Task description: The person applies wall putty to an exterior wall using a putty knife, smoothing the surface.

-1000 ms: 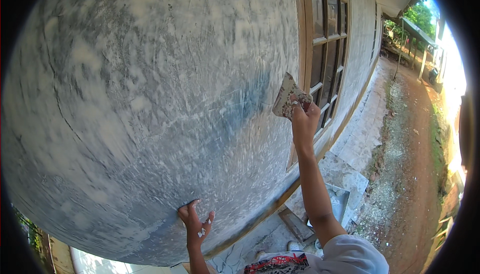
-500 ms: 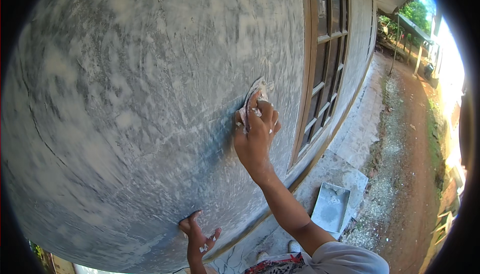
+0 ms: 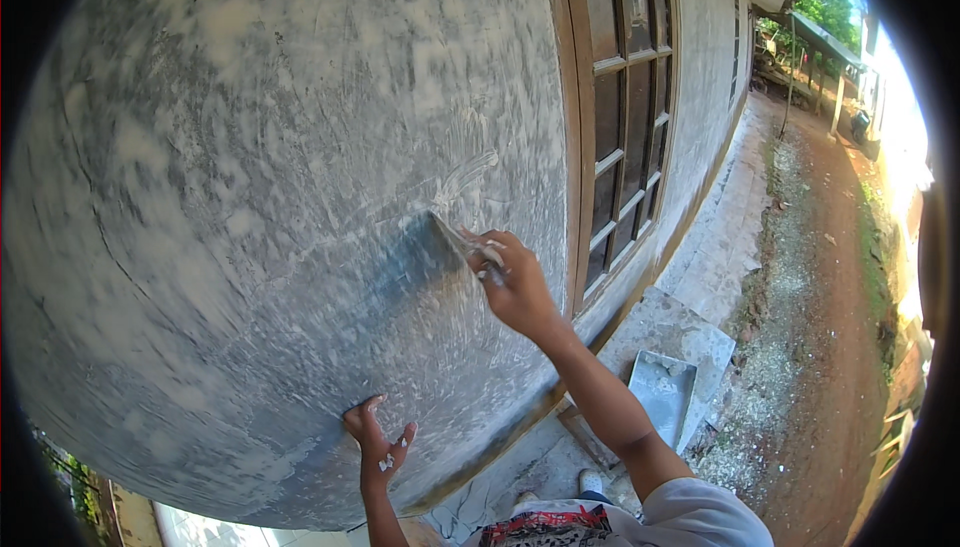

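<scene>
My right hand (image 3: 517,287) is closed around a putty knife (image 3: 452,234) smeared with white paste. The blade's edge meets the grey, patchily coated wall (image 3: 250,237). Just above the blade, a fresh pale smear of paste (image 3: 468,173) marks the surface. Lower down, my left hand (image 3: 378,444) rests against the wall with its fingers spread, and bits of white paste cling to it. The handle is mostly hidden inside my right fist.
Right of the work area is a wooden-framed window (image 3: 625,117) with several panes. A shallow metal tray (image 3: 660,397) with whitish residue rests on a pale board (image 3: 695,322) by my right arm. A dirt path (image 3: 830,347) runs along the right. My shoes (image 3: 592,484) show below.
My right hand has swung the putty knife down and left, turning the blade leftward and uncovering the smear. My left hand stays on the wall. The view has shifted slightly.
</scene>
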Motion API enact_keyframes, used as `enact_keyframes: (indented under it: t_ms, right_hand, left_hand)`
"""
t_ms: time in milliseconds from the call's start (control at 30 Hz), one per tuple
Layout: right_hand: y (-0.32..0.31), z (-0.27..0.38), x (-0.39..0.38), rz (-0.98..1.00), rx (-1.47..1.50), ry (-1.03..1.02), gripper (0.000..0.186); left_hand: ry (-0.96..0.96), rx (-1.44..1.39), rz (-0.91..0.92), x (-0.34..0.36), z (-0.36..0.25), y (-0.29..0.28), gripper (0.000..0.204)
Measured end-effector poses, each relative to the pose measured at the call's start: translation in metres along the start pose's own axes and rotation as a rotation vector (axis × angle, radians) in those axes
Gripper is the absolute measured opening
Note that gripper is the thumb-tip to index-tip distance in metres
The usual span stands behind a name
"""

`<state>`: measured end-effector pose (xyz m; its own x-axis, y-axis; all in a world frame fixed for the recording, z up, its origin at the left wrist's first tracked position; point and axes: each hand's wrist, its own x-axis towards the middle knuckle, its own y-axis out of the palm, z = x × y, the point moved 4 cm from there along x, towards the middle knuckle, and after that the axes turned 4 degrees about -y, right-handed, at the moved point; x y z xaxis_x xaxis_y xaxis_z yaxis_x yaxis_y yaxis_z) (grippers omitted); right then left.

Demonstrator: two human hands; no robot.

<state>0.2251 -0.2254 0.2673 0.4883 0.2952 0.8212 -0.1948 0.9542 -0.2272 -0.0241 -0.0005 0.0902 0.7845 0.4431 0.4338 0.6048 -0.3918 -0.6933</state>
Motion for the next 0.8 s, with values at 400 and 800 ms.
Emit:
enact_keyframes:
  t_ms: [400,800]
  right_hand:
    - [-0.045,-0.020,0.082,-0.103,-0.512,-0.530,0.056]
    - [-0.044,-0.046,-0.001,0.231,-0.521,-0.316,0.063]
  left_hand:
    - [0.032,0.024,-0.061,-0.010,0.007,0.004,0.069]
    - [0.024,0.072,-0.119,-0.004,-0.011,0.007,0.056]
